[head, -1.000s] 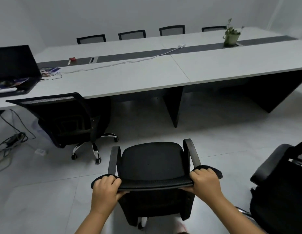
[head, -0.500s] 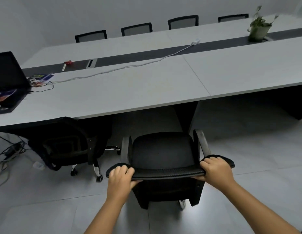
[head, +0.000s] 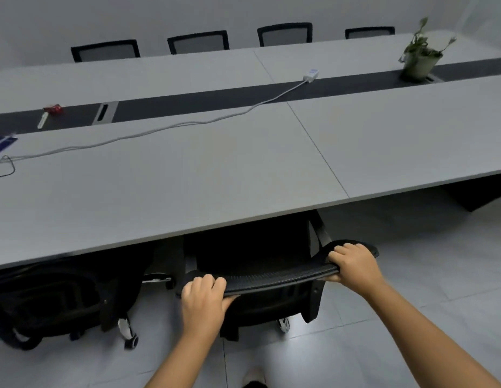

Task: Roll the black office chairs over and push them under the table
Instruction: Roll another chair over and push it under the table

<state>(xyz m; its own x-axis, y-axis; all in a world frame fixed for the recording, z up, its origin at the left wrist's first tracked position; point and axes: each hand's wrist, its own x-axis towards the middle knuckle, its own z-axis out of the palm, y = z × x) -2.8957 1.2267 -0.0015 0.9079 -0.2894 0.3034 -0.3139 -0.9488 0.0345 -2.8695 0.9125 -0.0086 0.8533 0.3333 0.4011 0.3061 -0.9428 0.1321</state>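
Note:
A black office chair (head: 274, 278) stands right in front of me with its seat and armrests hidden beneath the near edge of the long grey table (head: 187, 177). My left hand (head: 203, 299) grips the left end of the chair's curved backrest top. My right hand (head: 354, 263) grips its right end. The backrest and two casters still show outside the table edge. A second black chair (head: 53, 301) sits to the left, tucked partly under the same edge.
Several black chairs (head: 198, 42) line the table's far side. On the table lie a white cable (head: 165, 127) with its adapter, a potted plant (head: 418, 58) at the right, and small items at the left. Grey tiled floor stretches to the right.
I have rolled the chair forward with both hands; its seat, earlier out on the floor, has gone under the table edge. The table now fills most of the view.

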